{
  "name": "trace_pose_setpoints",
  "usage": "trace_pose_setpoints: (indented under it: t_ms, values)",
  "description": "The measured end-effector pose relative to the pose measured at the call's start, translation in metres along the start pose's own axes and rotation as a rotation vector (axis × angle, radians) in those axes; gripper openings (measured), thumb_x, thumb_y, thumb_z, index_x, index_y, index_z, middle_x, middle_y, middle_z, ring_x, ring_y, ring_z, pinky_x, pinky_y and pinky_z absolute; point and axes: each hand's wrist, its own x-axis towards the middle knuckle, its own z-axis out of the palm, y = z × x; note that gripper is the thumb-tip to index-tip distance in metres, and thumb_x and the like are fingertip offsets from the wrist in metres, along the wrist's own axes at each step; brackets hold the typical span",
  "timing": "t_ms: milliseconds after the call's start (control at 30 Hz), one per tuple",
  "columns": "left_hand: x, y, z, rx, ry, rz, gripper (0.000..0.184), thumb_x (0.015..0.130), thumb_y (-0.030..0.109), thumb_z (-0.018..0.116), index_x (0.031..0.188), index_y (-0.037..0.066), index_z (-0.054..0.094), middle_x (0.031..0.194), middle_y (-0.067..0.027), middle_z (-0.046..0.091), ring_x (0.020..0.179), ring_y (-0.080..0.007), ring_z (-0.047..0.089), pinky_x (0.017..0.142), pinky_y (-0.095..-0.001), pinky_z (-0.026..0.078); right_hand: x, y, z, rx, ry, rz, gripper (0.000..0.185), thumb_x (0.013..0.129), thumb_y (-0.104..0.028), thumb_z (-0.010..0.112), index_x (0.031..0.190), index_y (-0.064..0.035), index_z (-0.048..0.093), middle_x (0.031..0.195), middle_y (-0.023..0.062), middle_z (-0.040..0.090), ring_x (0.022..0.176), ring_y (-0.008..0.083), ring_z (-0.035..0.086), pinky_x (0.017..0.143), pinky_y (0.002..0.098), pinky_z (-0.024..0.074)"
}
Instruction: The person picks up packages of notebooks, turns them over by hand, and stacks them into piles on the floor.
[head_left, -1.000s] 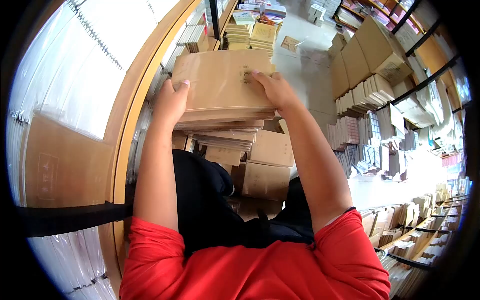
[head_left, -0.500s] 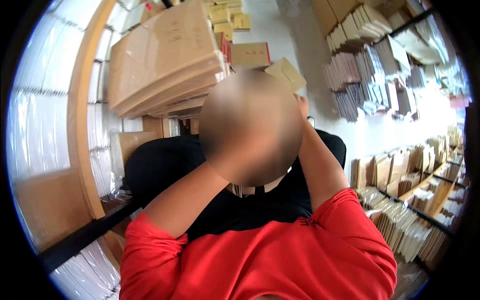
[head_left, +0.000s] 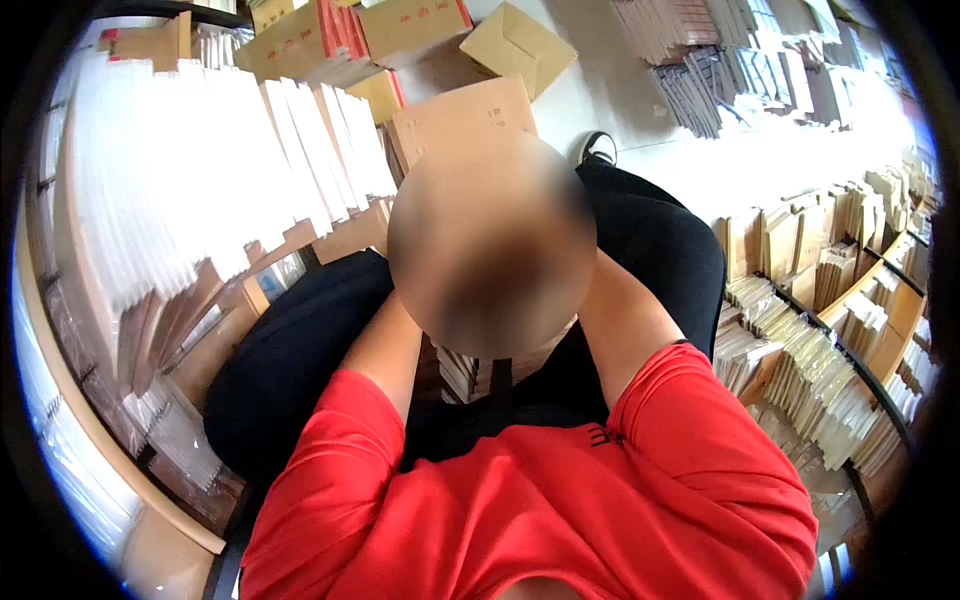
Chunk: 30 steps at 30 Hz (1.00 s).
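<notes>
A round blur in the middle of the head view covers both of my hands, so their fingers and anything in them cannot be made out. My two bare forearms reach forward into it from the red sleeves. Just above the blur shows the upper part of a brown kraft cover or envelope (head_left: 470,108) with small print, nearest to my hands. Beyond it a yellowish envelope (head_left: 520,48) lies tilted on the floor. Below the blur, between my legs, are the edges of some thin stacked items (head_left: 457,374).
Brown cartons with red print (head_left: 412,28) stand at the top. White packets (head_left: 190,160) fill the left, above brown board. On the right are shelves of packets and folders (head_left: 790,240), with stacked notebooks (head_left: 690,90) higher up. A shoe (head_left: 599,148) rests on the floor.
The brown stack that both hands gripped a second ago has left that grip. My hands have come nearer my body and into the blur. The view has shifted, bringing white packets up on the left.
</notes>
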Motion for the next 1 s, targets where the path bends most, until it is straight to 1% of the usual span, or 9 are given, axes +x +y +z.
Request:
trace_pose_setpoints:
  t_ms: [100,267,367,533,633,667,767,867,1000]
  values:
    - [-0.001,0.012,0.007,-0.049,0.081,-0.093,0.069,0.089,0.036,0.077,0.14,-0.002,0.052,0.141,-0.0186,0.06,0.129,-0.0301,0.057,0.106,-0.0413,0.047,0.001,0.003,0.002,0.365,-0.168,0.001,0.067,0.084,-0.037,0.086,0.136,-0.0026,0.061,0.12,0.0155,0.075,0.112,0.0265,0.071,0.098,0.0389,0.0522]
    - [-0.002,0.026,-0.001,-0.025,0.052,-0.128,0.072,0.086,0.036,0.08,0.14,-0.001,0.05,0.141,-0.018,0.059,0.131,-0.031,0.056,0.107,-0.0408,0.045,-0.031,-0.016,-0.015,0.356,-0.079,-0.087,0.056,0.086,-0.034,0.086,0.129,-0.0039,0.067,0.112,0.0112,0.077,0.104,0.0235,0.071,0.096,0.0355,0.0518]
    - [0.016,-0.012,0.012,-0.135,0.109,-0.084,0.074,0.084,0.037,0.08,0.142,0.003,0.049,0.145,-0.0171,0.055,0.134,-0.034,0.053,0.108,-0.0489,0.044,-0.035,-0.019,-0.014,0.375,-0.087,-0.015,0.055,0.087,-0.035,0.085,0.129,-0.0046,0.068,0.115,0.0116,0.076,0.107,0.0239,0.071,0.097,0.036,0.0517]
    - [-0.043,0.042,-0.002,-0.425,-0.097,-0.157,0.073,0.083,0.039,0.08,0.142,0.012,0.047,0.145,-0.0134,0.055,0.137,-0.0342,0.049,0.106,-0.0627,0.04,-0.048,-0.024,-0.018,0.381,-0.027,0.038,0.064,0.084,-0.043,0.085,0.132,-0.0053,0.065,0.124,0.0131,0.072,0.114,0.0241,0.069,0.098,0.0365,0.0516]
    - [-0.022,0.014,0.005,-0.386,0.091,-0.074,0.068,0.083,0.036,0.084,0.132,0.0,0.053,0.129,-0.0167,0.063,0.12,-0.0293,0.062,0.101,-0.0438,0.05,-0.056,-0.024,-0.024,0.32,0.009,0.074,0.073,0.082,-0.051,0.085,0.132,-0.004,0.062,0.127,0.0149,0.069,0.115,0.0254,0.066,0.097,0.0375,0.052]
    - [-0.031,0.022,0.003,-0.384,0.092,-0.09,0.083,0.077,0.036,0.088,0.138,-0.002,0.046,0.133,-0.0192,0.061,0.121,-0.0302,0.061,0.102,-0.0433,0.05,-0.058,-0.025,-0.028,0.285,0.012,0.061,0.074,0.083,-0.053,0.083,0.132,-0.0021,0.06,0.127,0.0164,0.068,0.115,0.0268,0.065,0.095,0.0383,0.0523]
    - [-0.038,0.023,-0.003,-0.248,0.106,-0.098,0.085,0.078,0.036,0.087,0.14,-0.002,0.043,0.137,-0.0204,0.058,0.127,-0.0316,0.058,0.104,-0.045,0.048,-0.063,-0.028,-0.044,0.256,-0.003,0.066,0.083,0.081,-0.053,0.086,0.138,-0.0023,0.053,0.125,0.0166,0.066,0.114,0.0252,0.064,0.093,0.039,0.0532]
    - [-0.031,0.01,-0.011,-0.183,0.096,-0.059,0.09,0.08,0.042,0.086,0.146,0.009,0.036,0.146,-0.0152,0.052,0.139,-0.0335,0.048,0.108,-0.0574,0.04,-0.068,-0.034,-0.064,0.284,0.003,0.008,0.08,0.084,-0.049,0.085,0.14,-0.0032,0.052,0.125,0.0153,0.065,0.114,0.023,0.063,0.094,0.0394,0.0533]
    - [-0.126,0.087,-0.025,-0.293,-0.005,0.057,0.095,0.08,0.041,0.088,0.145,0.002,0.031,0.147,-0.021,0.05,0.14,-0.0338,0.048,0.112,-0.0492,0.041,-0.126,-0.056,-0.117,0.563,-0.209,-0.157,0.071,0.089,-0.044,0.083,0.137,-0.0022,0.052,0.126,0.0134,0.064,0.116,0.0235,0.062,0.097,0.0412,0.0531]
